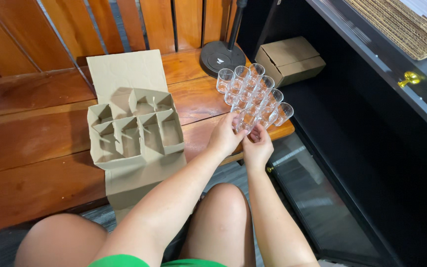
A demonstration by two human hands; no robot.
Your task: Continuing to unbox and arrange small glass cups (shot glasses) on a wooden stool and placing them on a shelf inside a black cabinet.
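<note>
Both hands meet at the near end of the glasses (254,95), clustered at the bench (35,143) corner's edge. The left hand (226,136) and right hand (258,147) each curl fingers around one glass (246,120). A divider (135,127) lies left, well apart, with bare wood between.

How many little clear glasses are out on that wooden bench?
About 12 glasses, standing clustered in rows at the bench's right end near the black round base. Both hands touch the nearest one. Overlapping glass makes the count uncertain.
</note>
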